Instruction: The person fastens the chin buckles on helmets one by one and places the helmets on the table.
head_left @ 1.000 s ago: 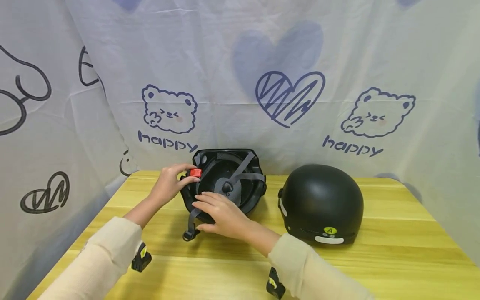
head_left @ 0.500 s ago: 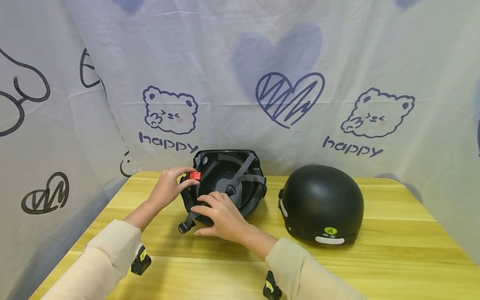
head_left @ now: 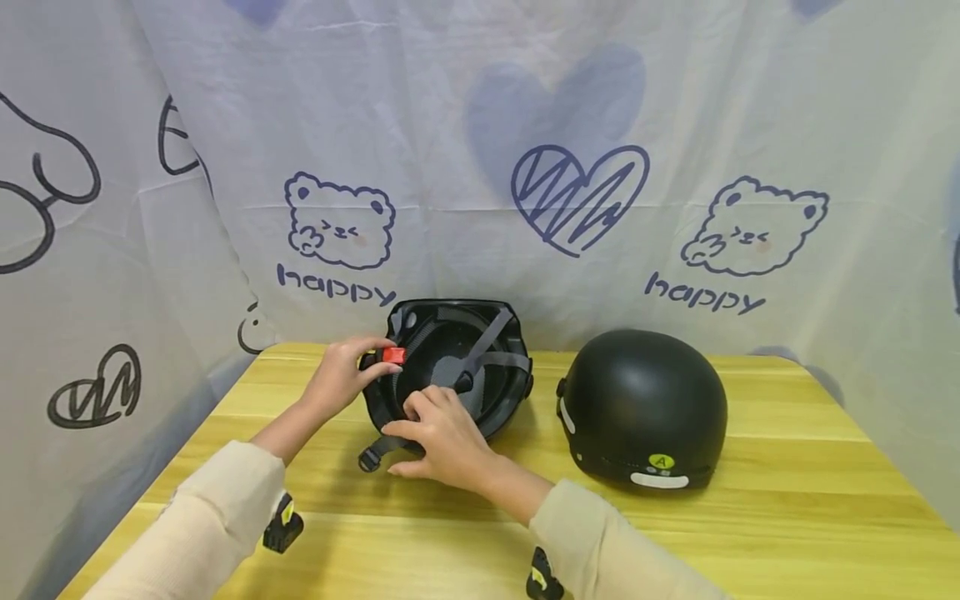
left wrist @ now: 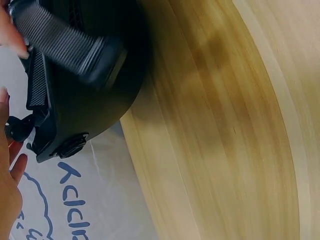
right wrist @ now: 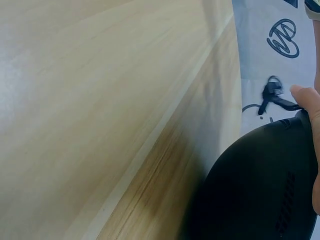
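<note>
A black helmet (head_left: 378, 400) lies tipped back on the table, its hollow inside with grey webbing facing me. At its left rim my left hand (head_left: 341, 371) pinches a red buckle piece (head_left: 393, 356) between thumb and fingers. My right hand (head_left: 448, 440) is at the near rim, fingers bent around a grey chin strap (head_left: 390, 446) that comes out between index finger and thumb. The strap's black buckle end (head_left: 370, 459) juts out to the left. In the left wrist view this buckle end (left wrist: 102, 62) is blurred, and the left fingers (left wrist: 19, 167) show at the edge.
Another black helmet (head_left: 645, 404), dome up with a yellow sticker, stands to the right on the wooden table (head_left: 420, 550). A printed white cloth (head_left: 450, 233) hangs behind and at the sides. Each sleeve has a black wrist camera, one being the left camera (head_left: 282, 525).
The left hand and red buckle have shifted slightly down. The right fingers have curled in more at the near rim. The strap's black buckle end has swung up and left.
</note>
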